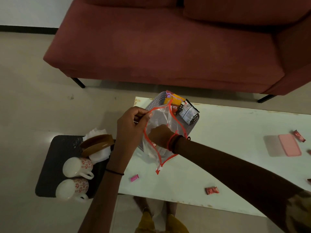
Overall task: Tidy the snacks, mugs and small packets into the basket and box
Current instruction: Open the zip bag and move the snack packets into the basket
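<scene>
Two hands share the pouch (174, 125) at the table's (227, 132) left edge: left hand (129, 125) pinches its rim open so right hand (159, 135) can reach inside, grip unclear.

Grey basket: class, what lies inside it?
The grey basket holds a yellow packet, a red packet and a white-and-black packet at its far end. The clear zip pouch, pinched by the left hand, covers the near part, so that is hidden.

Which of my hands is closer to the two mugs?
Left. The left hand pinches the rim of the clear bag, up and right of the mugs; the right hand is farther right, reaching inside the bag.
</scene>
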`<state>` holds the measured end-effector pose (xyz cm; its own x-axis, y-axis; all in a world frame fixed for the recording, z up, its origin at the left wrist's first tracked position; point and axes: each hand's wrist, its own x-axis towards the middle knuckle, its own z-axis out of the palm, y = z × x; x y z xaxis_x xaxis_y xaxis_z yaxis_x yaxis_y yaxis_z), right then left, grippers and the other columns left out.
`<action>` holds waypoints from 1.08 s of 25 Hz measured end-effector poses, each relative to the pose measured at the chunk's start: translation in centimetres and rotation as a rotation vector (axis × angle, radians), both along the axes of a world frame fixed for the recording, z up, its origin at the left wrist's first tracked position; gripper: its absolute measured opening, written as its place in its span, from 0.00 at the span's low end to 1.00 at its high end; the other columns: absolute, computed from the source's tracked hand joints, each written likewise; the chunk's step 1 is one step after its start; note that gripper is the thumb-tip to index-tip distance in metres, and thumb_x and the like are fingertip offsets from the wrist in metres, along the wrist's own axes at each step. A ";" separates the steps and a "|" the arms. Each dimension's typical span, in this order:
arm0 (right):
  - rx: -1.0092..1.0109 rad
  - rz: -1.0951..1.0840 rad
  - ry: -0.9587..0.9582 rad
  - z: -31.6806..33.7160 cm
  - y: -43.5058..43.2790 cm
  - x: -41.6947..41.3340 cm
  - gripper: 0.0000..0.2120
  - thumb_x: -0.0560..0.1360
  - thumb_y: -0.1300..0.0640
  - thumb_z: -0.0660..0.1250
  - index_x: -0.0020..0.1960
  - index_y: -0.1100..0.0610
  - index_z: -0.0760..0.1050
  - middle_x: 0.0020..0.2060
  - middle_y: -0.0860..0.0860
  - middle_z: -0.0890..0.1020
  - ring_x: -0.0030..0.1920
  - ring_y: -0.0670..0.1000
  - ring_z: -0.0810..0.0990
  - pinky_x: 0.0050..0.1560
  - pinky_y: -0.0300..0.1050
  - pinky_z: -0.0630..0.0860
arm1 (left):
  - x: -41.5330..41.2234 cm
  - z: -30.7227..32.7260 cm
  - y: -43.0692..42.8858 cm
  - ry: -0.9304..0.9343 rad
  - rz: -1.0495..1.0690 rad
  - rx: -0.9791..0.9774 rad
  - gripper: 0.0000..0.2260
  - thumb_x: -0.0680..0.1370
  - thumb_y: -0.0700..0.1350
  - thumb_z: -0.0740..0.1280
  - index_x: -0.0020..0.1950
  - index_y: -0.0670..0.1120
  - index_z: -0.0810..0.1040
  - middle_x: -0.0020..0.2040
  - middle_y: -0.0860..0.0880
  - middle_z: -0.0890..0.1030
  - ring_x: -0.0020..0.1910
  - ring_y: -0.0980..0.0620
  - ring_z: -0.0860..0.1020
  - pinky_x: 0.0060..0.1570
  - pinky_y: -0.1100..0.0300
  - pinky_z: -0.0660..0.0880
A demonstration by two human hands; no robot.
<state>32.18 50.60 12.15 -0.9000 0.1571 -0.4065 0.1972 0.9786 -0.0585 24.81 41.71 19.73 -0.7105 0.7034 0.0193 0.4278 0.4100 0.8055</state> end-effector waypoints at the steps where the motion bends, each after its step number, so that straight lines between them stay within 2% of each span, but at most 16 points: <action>1: 0.109 0.065 0.017 1.2 -0.1 -0.1 0.08 0.76 0.62 0.65 0.49 0.63 0.82 0.47 0.58 0.85 0.50 0.56 0.84 0.44 0.41 0.78 | -0.2 -0.3 -0.1 -0.010 0.013 -0.010 0.10 0.76 0.44 0.67 0.51 0.38 0.79 0.46 0.43 0.83 0.43 0.52 0.78 0.43 0.69 0.73; 2: 0.169 0.137 0.016 1.2 0.1 0.0 0.09 0.78 0.63 0.62 0.52 0.63 0.81 0.49 0.57 0.84 0.52 0.57 0.83 0.50 0.45 0.79 | -0.5 -0.6 -0.2 -0.014 0.023 -0.017 0.10 0.76 0.44 0.67 0.51 0.38 0.79 0.47 0.42 0.83 0.43 0.52 0.78 0.42 0.70 0.73; 4: 0.113 0.239 0.015 1.7 0.4 0.1 0.14 0.81 0.64 0.55 0.62 0.61 0.76 0.58 0.57 0.80 0.61 0.59 0.78 0.61 0.51 0.74 | -1.3 -1.2 -0.7 -0.007 0.035 -0.031 0.09 0.76 0.44 0.67 0.50 0.38 0.79 0.47 0.42 0.83 0.42 0.53 0.77 0.41 0.72 0.71; 8: -0.110 0.177 0.281 5.1 1.3 -0.1 0.19 0.78 0.63 0.63 0.68 0.54 0.73 0.69 0.56 0.73 0.71 0.56 0.69 0.71 0.51 0.66 | -3.3 -1.9 -1.9 -0.033 0.056 -0.061 0.07 0.76 0.42 0.67 0.49 0.39 0.80 0.44 0.41 0.83 0.37 0.53 0.77 0.36 0.73 0.72; 10: -0.296 0.134 0.346 7.0 2.4 -0.1 0.19 0.77 0.65 0.64 0.67 0.55 0.74 0.71 0.57 0.71 0.72 0.55 0.68 0.70 0.45 0.66 | -4.1 -2.0 -2.3 -0.087 0.079 -0.070 0.07 0.76 0.42 0.67 0.49 0.38 0.80 0.44 0.40 0.82 0.37 0.52 0.78 0.41 0.66 0.77; 12: -0.565 0.096 0.380 8.5 3.7 0.4 0.16 0.78 0.67 0.63 0.65 0.61 0.75 0.68 0.58 0.73 0.70 0.54 0.70 0.69 0.42 0.67 | -5.0 -1.9 -2.6 -0.150 0.069 -0.077 0.08 0.76 0.41 0.67 0.50 0.36 0.80 0.45 0.39 0.83 0.41 0.46 0.79 0.47 0.56 0.78; 13: -0.721 0.043 0.430 8.9 4.3 0.8 0.15 0.78 0.68 0.62 0.64 0.63 0.75 0.66 0.58 0.75 0.68 0.52 0.72 0.69 0.39 0.68 | -5.4 -1.8 -2.7 -0.121 0.034 -0.111 0.08 0.76 0.41 0.67 0.49 0.36 0.80 0.45 0.41 0.83 0.41 0.48 0.80 0.46 0.60 0.77; 15: -1.022 -0.204 0.534 9.6 5.1 1.7 0.13 0.79 0.66 0.59 0.61 0.60 0.76 0.58 0.53 0.80 0.61 0.46 0.77 0.65 0.37 0.71 | -6.0 -1.8 -2.8 -0.073 -0.003 -0.154 0.05 0.75 0.39 0.68 0.47 0.38 0.80 0.40 0.48 0.82 0.35 0.62 0.78 0.39 0.75 0.71; 17: -1.278 -0.463 0.660 9.9 5.7 2.2 0.11 0.79 0.64 0.59 0.53 0.53 0.78 0.50 0.50 0.82 0.55 0.46 0.80 0.64 0.44 0.74 | -6.3 -1.7 -3.0 -0.117 0.014 -0.136 0.02 0.74 0.38 0.69 0.41 0.44 0.80 0.30 0.60 0.79 0.30 0.69 0.77 0.32 0.80 0.69; 18: -1.426 -0.553 0.721 9.9 6.1 2.2 0.12 0.79 0.64 0.58 0.52 0.53 0.79 0.48 0.49 0.83 0.53 0.48 0.81 0.63 0.46 0.76 | -6.2 -1.8 -3.2 -0.145 0.035 -0.124 0.06 0.74 0.39 0.70 0.38 0.49 0.79 0.27 0.61 0.79 0.29 0.68 0.77 0.31 0.80 0.68; 20: -1.635 -0.686 0.876 9.8 7.6 2.0 0.14 0.80 0.65 0.57 0.49 0.52 0.80 0.43 0.46 0.85 0.47 0.47 0.83 0.54 0.42 0.81 | -6.0 -2.1 -3.2 -0.206 0.071 -0.094 0.08 0.74 0.43 0.70 0.37 0.55 0.77 0.30 0.60 0.80 0.31 0.63 0.78 0.32 0.78 0.70; 22: -1.635 -0.834 1.030 9.7 9.8 2.0 0.10 0.78 0.62 0.61 0.47 0.53 0.80 0.38 0.46 0.85 0.41 0.46 0.82 0.47 0.42 0.81 | -5.9 -2.5 -3.2 -0.212 0.058 -0.105 0.03 0.74 0.45 0.70 0.41 0.52 0.79 0.36 0.57 0.81 0.36 0.61 0.79 0.37 0.72 0.72; 23: -1.554 -0.919 1.080 9.2 11.2 2.2 0.07 0.78 0.61 0.63 0.49 0.54 0.79 0.40 0.48 0.85 0.42 0.48 0.82 0.47 0.44 0.82 | -6.0 -2.6 -3.3 -0.208 0.054 -0.107 0.01 0.74 0.45 0.69 0.43 0.51 0.79 0.38 0.57 0.81 0.38 0.59 0.79 0.38 0.69 0.73; 25: -1.259 -1.058 1.072 7.4 13.9 3.0 0.04 0.78 0.58 0.65 0.50 0.55 0.78 0.43 0.52 0.84 0.43 0.48 0.83 0.47 0.46 0.82 | -6.3 -2.7 -3.4 -0.214 0.057 -0.095 0.02 0.75 0.45 0.69 0.42 0.52 0.79 0.36 0.57 0.81 0.37 0.57 0.79 0.36 0.67 0.71; 27: -0.896 -1.120 0.924 4.5 16.1 3.6 0.05 0.77 0.56 0.67 0.46 0.58 0.78 0.38 0.50 0.82 0.35 0.40 0.82 0.39 0.41 0.78 | -6.6 -2.6 -3.6 -0.226 0.076 -0.085 0.06 0.74 0.45 0.69 0.39 0.55 0.78 0.32 0.58 0.80 0.32 0.59 0.78 0.34 0.66 0.71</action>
<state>35.82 66.71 16.66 -0.4863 0.8593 -0.1583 0.3011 -0.0052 -0.9536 18.19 38.14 17.09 -0.7413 0.6398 -0.2030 0.2059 0.5045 0.8385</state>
